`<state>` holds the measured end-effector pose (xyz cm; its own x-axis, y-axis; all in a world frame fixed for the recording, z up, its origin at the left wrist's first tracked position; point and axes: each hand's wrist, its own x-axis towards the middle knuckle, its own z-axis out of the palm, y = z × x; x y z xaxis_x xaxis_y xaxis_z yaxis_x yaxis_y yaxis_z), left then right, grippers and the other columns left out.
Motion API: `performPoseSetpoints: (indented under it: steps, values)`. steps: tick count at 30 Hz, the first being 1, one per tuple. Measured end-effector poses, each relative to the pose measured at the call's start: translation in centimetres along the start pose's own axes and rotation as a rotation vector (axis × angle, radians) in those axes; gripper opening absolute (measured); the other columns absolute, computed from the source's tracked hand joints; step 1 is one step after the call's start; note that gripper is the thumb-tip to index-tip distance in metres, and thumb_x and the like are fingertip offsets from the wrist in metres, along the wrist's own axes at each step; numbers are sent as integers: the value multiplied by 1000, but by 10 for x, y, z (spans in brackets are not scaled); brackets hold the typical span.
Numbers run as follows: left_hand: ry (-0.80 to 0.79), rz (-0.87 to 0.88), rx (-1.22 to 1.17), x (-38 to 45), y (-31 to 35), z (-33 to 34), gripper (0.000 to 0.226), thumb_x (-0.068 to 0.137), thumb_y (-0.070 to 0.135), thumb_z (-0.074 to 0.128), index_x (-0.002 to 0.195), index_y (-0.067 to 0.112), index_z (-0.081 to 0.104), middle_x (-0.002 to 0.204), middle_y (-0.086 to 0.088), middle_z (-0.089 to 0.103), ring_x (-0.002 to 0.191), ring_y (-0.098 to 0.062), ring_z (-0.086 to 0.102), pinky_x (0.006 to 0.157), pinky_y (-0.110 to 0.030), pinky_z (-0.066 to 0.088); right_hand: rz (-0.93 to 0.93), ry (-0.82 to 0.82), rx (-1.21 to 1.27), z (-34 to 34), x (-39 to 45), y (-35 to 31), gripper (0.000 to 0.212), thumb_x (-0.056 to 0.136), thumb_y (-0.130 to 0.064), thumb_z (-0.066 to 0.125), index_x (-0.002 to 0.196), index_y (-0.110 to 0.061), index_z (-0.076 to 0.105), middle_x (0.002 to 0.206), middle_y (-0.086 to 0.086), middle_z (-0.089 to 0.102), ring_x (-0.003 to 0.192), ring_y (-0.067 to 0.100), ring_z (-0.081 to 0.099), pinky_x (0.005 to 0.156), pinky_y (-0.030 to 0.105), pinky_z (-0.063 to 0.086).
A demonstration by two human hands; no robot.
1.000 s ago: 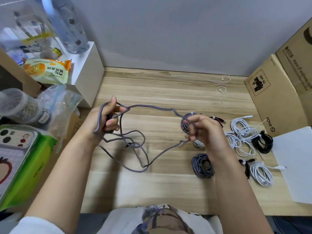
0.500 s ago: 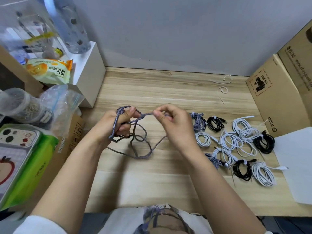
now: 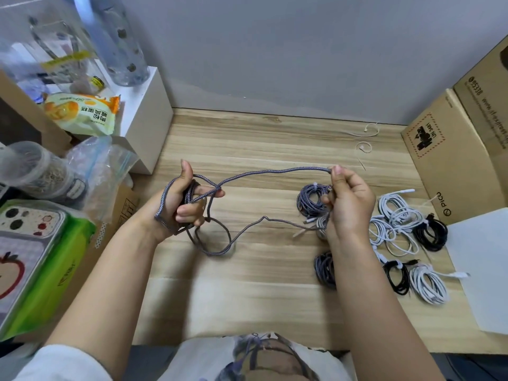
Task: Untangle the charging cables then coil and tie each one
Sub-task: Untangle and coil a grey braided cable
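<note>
Grey braided cable wound round gripping left hand, right hand pinching it, hiding bundles behind.

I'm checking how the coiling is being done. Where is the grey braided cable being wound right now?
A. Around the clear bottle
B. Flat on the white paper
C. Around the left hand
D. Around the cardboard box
C: loops of the grey braided cable wrap around the left hand, while the right hand pinches the strand and holds it out to the side above the table.
</note>
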<state>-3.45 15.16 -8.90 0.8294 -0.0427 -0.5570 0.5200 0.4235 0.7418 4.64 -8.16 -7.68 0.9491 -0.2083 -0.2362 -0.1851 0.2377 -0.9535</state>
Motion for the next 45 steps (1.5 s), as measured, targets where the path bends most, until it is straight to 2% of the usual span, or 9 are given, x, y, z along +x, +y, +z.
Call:
performPoseSetpoints:
  steps: [6,13,18,21,25,31,37,41,45]
  values:
    - [-115,-25,-71,-1,5,5,69,84,55,29,65,6,74,24,7,25,20,-3,23,37,-18,38,-417,-92,-801,1,-3,20,40,74,1,62,97,-31,67,112,-1,51,111,22,49,96,27,34]
    - [-211,-77,86,-2,5,23,62,81,56,34,62,9,70,27,7,24,21,-3,20,39,-19,37,-680,-821,-953,49,-41,14,48,91,-36,39,139,-31,42,143,-6,45,138,11,27,108,27,-1]
    - [-491,-74,-334,0,15,4,42,83,46,58,72,6,66,33,1,45,26,-10,34,50,-26,48,-696,-479,-640,48,-36,27,22,86,-23,57,106,-16,60,103,-4,56,100,13,51,90,30,37]
    - [-716,-120,-607,7,18,-7,53,102,39,31,97,-5,60,50,-12,48,47,-20,37,73,-35,45,-427,-684,-662,42,-38,43,23,76,-1,57,89,-20,61,73,-15,54,66,8,49,69,31,43]
    - [-702,-66,-601,8,17,-7,51,102,35,30,96,-6,59,52,-7,40,49,-21,36,73,-35,41,-142,-1085,-877,42,-54,74,23,81,-9,68,103,-17,64,67,-13,55,61,2,49,69,26,43]
    - [-580,-60,-554,5,16,-15,48,101,36,35,89,-1,64,44,-8,53,41,-17,34,66,-33,49,0,-832,-386,44,-56,76,24,94,-2,50,76,-12,62,63,-3,61,56,1,57,64,18,49]
    - [-618,-73,-659,7,21,-16,50,101,35,33,92,-5,62,55,-18,63,45,-20,36,69,-35,44,195,-856,-267,35,-46,67,57,81,-50,30,52,-10,59,46,-3,56,46,5,52,57,15,44]
    - [-679,-85,-673,13,17,-8,44,98,34,44,84,-2,64,48,-13,60,40,-18,34,65,-33,48,247,-1047,-546,37,-48,92,41,91,-18,60,50,-22,59,71,-1,58,64,4,54,66,15,42]
    - [-359,29,-450,4,18,1,28,72,37,69,56,16,61,27,5,39,24,-9,22,43,-19,45,449,-1279,-694,24,-55,106,21,85,-1,64,77,-15,50,67,4,58,58,8,55,61,22,42]
